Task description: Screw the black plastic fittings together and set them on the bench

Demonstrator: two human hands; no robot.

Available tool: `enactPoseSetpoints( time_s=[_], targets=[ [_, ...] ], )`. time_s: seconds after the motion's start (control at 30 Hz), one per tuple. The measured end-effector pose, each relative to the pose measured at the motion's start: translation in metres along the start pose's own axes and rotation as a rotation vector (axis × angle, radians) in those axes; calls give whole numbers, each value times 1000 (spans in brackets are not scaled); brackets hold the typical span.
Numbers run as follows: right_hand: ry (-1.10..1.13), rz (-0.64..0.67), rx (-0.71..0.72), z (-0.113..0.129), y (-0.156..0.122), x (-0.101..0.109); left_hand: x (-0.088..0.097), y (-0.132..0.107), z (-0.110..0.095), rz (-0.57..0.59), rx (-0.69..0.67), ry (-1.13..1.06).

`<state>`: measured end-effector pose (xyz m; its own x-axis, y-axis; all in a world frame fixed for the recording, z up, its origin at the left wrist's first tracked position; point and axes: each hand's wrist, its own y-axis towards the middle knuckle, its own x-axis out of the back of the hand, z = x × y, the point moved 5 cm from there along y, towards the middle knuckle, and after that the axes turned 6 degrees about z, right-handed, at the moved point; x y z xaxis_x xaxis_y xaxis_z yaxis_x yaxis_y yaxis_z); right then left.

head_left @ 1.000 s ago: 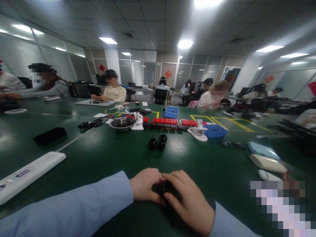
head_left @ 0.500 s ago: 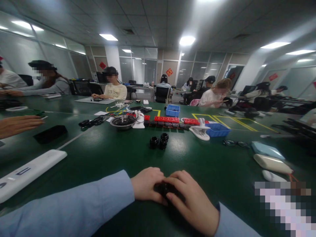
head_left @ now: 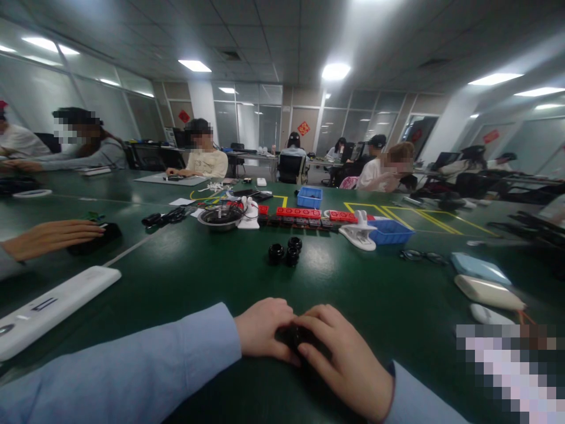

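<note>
At the front of the green table my left hand and my right hand meet, both closed around a small dark object. Its shape is mostly hidden by the fingers; it looks black and glossy. The left hand grips it from the left side, and the right thumb and fingers curl over it from the right. Beyond my hands stand three glossy black ring-like cylindrical parts, grouped together and untouched.
A co-worker's hand lies on a black box at left, behind a long white device. Farther back are red strips, a metal bowl, a white clamp and a blue bin. Glasses and cases sit right.
My two hands keep their place and grip on the dark object. The co-worker's hand at left has moved right, onto the black box.
</note>
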<state>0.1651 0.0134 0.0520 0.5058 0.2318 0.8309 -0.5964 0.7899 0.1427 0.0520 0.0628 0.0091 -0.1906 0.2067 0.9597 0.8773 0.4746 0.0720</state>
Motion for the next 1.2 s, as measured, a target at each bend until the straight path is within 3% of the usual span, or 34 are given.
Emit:
enactPoseSetpoints(
  time_s=[1.2],
  targets=[
    [21,31,-24,0,1,-1,-3,0,2,14,-1,-4]
  ],
)
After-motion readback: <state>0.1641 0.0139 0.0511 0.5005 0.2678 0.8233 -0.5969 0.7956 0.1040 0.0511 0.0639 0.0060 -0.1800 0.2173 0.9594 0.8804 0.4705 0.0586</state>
